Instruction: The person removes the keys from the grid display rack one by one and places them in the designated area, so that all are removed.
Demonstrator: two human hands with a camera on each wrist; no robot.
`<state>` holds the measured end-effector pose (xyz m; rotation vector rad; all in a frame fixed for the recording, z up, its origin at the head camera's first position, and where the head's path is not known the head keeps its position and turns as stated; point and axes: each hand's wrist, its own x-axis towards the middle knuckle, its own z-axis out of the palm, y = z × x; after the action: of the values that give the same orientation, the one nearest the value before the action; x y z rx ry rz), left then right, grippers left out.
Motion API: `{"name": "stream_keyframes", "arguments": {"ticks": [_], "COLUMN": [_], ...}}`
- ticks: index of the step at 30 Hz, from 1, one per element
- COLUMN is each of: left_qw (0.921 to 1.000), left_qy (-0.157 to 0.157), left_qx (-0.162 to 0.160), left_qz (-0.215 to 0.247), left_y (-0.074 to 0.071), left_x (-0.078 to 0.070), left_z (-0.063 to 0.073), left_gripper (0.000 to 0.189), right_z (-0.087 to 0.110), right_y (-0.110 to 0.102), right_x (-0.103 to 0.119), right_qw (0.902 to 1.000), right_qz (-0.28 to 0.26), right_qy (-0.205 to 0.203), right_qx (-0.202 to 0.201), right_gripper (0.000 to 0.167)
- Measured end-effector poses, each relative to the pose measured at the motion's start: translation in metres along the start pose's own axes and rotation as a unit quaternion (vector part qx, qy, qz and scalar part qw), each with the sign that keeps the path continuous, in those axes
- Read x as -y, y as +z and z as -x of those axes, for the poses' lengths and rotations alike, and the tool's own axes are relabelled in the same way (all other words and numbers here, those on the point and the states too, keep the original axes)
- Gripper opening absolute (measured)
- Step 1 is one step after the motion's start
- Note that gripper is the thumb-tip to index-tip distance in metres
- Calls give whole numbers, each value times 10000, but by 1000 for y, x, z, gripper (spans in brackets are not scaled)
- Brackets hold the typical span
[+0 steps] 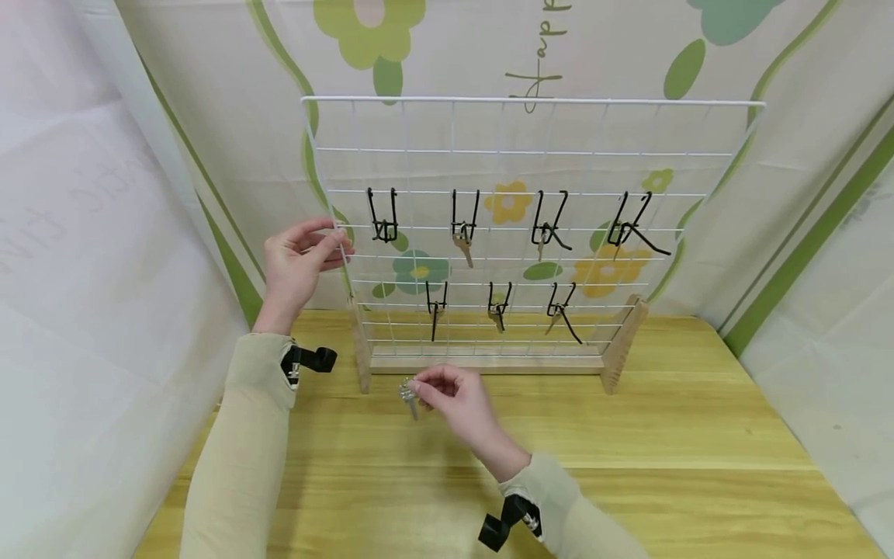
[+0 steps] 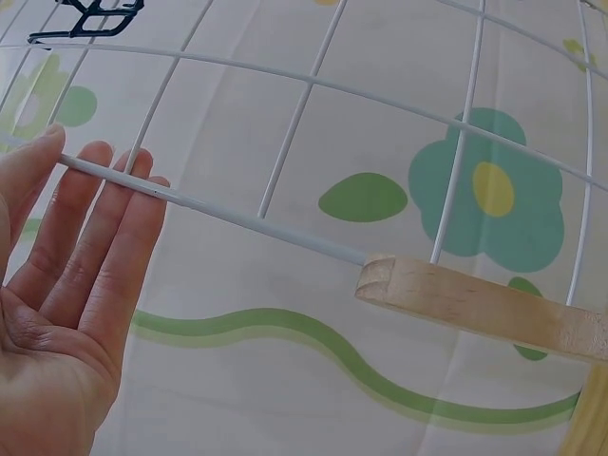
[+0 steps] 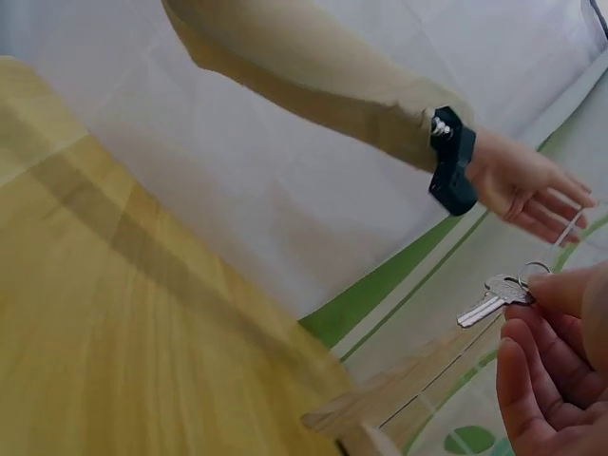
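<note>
My right hand (image 1: pixel 461 404) pinches a silver key (image 3: pixel 489 302) by its small ring (image 3: pixel 535 269), low in front of a white wire grid rack (image 1: pixel 489 99). The key's blade hangs free of the fingertips, pointing down in the head view. On the rack's left side, my left hand (image 1: pixel 293 260) holds the edge wire (image 2: pixel 237 218) between thumb and fingers. Black hooks (image 1: pixel 382 217) are fixed to the grid in two rows. Brass-coloured keys hang on several of them, among them a key (image 1: pixel 463 247) on the upper row's second hook.
Wooden feet (image 1: pixel 624 341) carry the rack on a wood-grain table (image 1: pixel 698 435). Behind it hangs a white cloth (image 1: pixel 230 101) printed with flowers. Some hooks' long prongs stick out toward me on the right. Black camera mounts (image 1: pixel 513 520) sit on both wrists.
</note>
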<state>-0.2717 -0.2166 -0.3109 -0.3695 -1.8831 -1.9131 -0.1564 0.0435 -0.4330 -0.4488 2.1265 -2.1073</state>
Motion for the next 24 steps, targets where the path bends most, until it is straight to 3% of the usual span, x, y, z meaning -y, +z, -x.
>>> {"name": "stream_keyframes", "arguments": {"ticks": [9,19,24], "left_qw": [10000,10000,10000], "left_qy": [23,12,37], "left_qx": [2,6,31], "left_qz": [-63,-37,-66], "left_y": [-1,-1,0], "left_x": [1,0,0], "left_z": [0,1,1], "left_gripper": [28,30,33], "right_z": [-1,-9,-9], "right_y": [9,15,17], "right_x": [-58,-83,-87], "right_qw": [9983,9946,9929], "right_qz": [57,706,771], "right_qy": [576,748,894], "right_qx": [-76,-122,-139], "right_gripper": [12,7,4]}}
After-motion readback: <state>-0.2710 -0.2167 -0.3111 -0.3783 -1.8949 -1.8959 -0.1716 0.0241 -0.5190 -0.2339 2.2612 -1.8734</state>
